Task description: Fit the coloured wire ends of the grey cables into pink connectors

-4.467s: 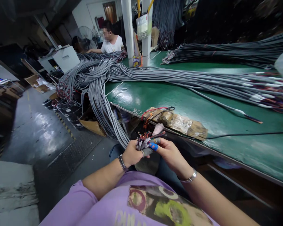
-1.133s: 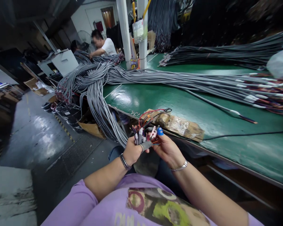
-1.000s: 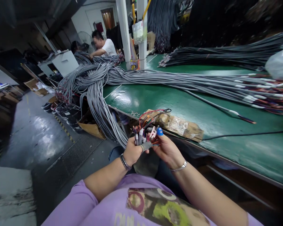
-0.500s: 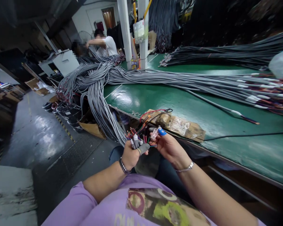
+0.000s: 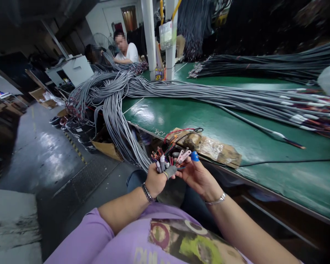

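Observation:
My left hand (image 5: 157,180) is wrapped round the ends of several grey cables (image 5: 132,139), whose white-taped tips and thin coloured wires stick up above the fingers. A grey cover sits on its thumb. Close on its right, my right hand (image 5: 199,178) has its fingers closed on a small pale pink clip-like tool (image 5: 183,156) beside the wires; a blue cover (image 5: 194,156) is on one digit. Just beyond the hands, a taped wooden board (image 5: 214,148) with red, orange and black wires lies along the table edge.
Long grey cables (image 5: 181,90) run across the green table (image 5: 165,113), with dark cable bundles (image 5: 258,64) behind. White posts (image 5: 170,55) stand at the back. A person in a white shirt (image 5: 131,53) is at far left. A cardboard box (image 5: 107,149) sits below the table.
The pink tool shows more fully, and my right thumb has lifted away from it. Both hands appear slightly farther right. The person at the back has lowered an arm.

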Tool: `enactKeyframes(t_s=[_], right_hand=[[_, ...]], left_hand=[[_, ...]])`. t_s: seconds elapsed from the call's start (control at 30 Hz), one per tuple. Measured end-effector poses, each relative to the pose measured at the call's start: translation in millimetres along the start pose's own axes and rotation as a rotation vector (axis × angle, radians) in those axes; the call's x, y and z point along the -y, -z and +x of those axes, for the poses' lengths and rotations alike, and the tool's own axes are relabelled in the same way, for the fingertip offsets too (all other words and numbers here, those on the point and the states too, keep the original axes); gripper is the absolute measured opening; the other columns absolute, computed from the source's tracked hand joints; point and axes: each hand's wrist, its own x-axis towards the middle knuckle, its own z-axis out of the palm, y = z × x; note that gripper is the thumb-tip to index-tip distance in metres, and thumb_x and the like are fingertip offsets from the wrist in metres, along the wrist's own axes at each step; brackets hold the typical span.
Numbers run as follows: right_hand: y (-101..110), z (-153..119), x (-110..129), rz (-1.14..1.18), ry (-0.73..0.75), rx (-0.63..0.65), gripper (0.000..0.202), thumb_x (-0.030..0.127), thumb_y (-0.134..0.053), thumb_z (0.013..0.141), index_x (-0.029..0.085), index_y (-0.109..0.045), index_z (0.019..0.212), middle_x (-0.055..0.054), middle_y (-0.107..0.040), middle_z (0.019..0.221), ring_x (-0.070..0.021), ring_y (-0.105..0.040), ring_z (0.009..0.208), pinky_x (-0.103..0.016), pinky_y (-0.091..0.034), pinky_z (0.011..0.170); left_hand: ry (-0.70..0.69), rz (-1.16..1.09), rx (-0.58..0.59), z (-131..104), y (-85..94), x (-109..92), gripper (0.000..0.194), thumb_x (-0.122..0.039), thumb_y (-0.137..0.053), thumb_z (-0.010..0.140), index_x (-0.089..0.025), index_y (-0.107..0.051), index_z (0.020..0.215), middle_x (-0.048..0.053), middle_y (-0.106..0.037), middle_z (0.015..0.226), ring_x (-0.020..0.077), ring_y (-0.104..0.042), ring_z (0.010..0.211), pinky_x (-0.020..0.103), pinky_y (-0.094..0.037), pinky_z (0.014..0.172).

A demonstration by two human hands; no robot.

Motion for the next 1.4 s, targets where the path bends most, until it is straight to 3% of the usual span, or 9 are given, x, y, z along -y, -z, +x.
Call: enactKeyframes(t_s=[0.13, 0.27, 0.4, 0.7, 0.83, 1.0, 1.1, 1.23, 1.4], right_hand=[[-0.8, -10.1, 1.2, -0.222, -0.050, -0.013, 0.043, 0.055, -0.079, 0.060, 0.020, -0.069, 0.083, -0.002, -0.067, 0.077, -0.0160, -0.063, 0.065, -0.032, -0.053, 0.063], [-6.0, -14.4, -2.5, -0.381, 0.046, -0.092, 0.029, 0.040, -0.080, 0.064, 0.019, -0.068, 0.080, 0.001, -0.064, 0.066, -0.0126, -0.060, 0.057, -0.027, -0.047, 0.058], [-8.2, -12.9, -6.9, -0.448, 0.096, -0.098, 0.026, 0.040, -0.077, 0.068, 0.018, -0.068, 0.079, -0.001, -0.067, 0.070, -0.0126, -0.059, 0.056, -0.027, -0.045, 0.056], [-10.5, -12.7, -3.2, -0.544, 0.049, 0.011, 0.031, 0.047, -0.078, 0.064, 0.018, -0.068, 0.068, -0.002, -0.068, 0.062, -0.0148, -0.058, 0.050, -0.031, -0.049, 0.057], [-7.7, -12.4, -5.4, -0.418, -0.015, -0.052, 0.031, 0.046, -0.078, 0.064, 0.017, -0.067, 0.071, -0.003, -0.068, 0.063, -0.0156, -0.061, 0.051, -0.030, -0.048, 0.055], [5.5, -8.6, -7.2, -0.119, -0.080, -0.172, 0.025, 0.036, -0.082, 0.062, 0.019, -0.066, 0.072, 0.002, -0.063, 0.063, -0.0091, -0.055, 0.052, -0.024, -0.051, 0.055], [10.9, -5.1, -2.1, 0.007, -0.080, -0.175, 0.029, 0.046, -0.076, 0.068, 0.021, -0.067, 0.078, 0.001, -0.065, 0.069, -0.0098, -0.056, 0.056, -0.025, -0.054, 0.059], [6.6, 1.9, 5.3, -0.012, -0.049, -0.132, 0.044, 0.064, -0.063, 0.073, 0.021, -0.066, 0.079, -0.001, -0.065, 0.070, -0.0116, -0.056, 0.057, -0.026, -0.053, 0.057], [0.3, 10.0, 1.5, -0.051, 0.053, -0.101, 0.040, 0.060, -0.068, 0.071, 0.020, -0.062, 0.071, 0.003, -0.057, 0.059, -0.0117, -0.052, 0.053, -0.027, -0.049, 0.053]], left_hand=[[-0.001, 0.041, 0.024, -1.7, 2.4, -1.6, 0.035, -0.043, -0.076, 0.066, -0.013, -0.060, 0.055, 0.000, -0.059, 0.051, 0.0100, -0.053, 0.048, 0.023, -0.041, 0.050], [-0.023, 0.120, 0.072, -4.7, 3.6, -7.3, 0.037, -0.045, -0.074, 0.068, -0.013, -0.061, 0.053, 0.001, -0.059, 0.052, 0.0106, -0.053, 0.051, 0.024, -0.042, 0.052], [-0.028, 0.140, 0.105, -7.3, 4.3, -11.8, 0.039, -0.047, -0.072, 0.069, -0.013, -0.061, 0.053, 0.002, -0.059, 0.055, 0.0119, -0.055, 0.055, 0.025, -0.045, 0.055], [0.079, 0.181, 0.214, -7.6, 7.3, -14.9, 0.034, -0.041, -0.080, 0.058, -0.013, -0.062, 0.060, 0.001, -0.060, 0.055, 0.0128, -0.056, 0.052, 0.025, -0.047, 0.053], [0.065, 0.132, 0.213, -8.7, 8.1, -18.7, 0.036, -0.045, -0.078, 0.061, -0.013, -0.062, 0.058, 0.001, -0.059, 0.055, 0.0117, -0.055, 0.052, 0.026, -0.047, 0.054], [0.016, 0.089, 0.182, -7.8, 14.2, -13.8, 0.034, -0.042, -0.075, 0.068, -0.012, -0.064, 0.057, 0.003, -0.062, 0.055, 0.0122, -0.056, 0.053, 0.026, -0.045, 0.058], [0.025, 0.041, 0.147, -6.0, 15.2, -11.4, 0.032, -0.040, -0.074, 0.070, -0.012, -0.064, 0.057, 0.004, -0.064, 0.055, 0.0129, -0.058, 0.053, 0.026, -0.045, 0.056], [0.039, 0.006, 0.147, -2.7, 10.0, -13.9, 0.031, -0.038, -0.076, 0.068, -0.012, -0.063, 0.057, 0.003, -0.063, 0.054, 0.0126, -0.057, 0.051, 0.025, -0.043, 0.054], [0.044, 0.028, 0.165, 1.6, 4.6, -13.1, 0.033, -0.040, -0.075, 0.069, -0.012, -0.062, 0.056, 0.003, -0.062, 0.053, 0.0124, -0.056, 0.051, 0.026, -0.043, 0.056]])
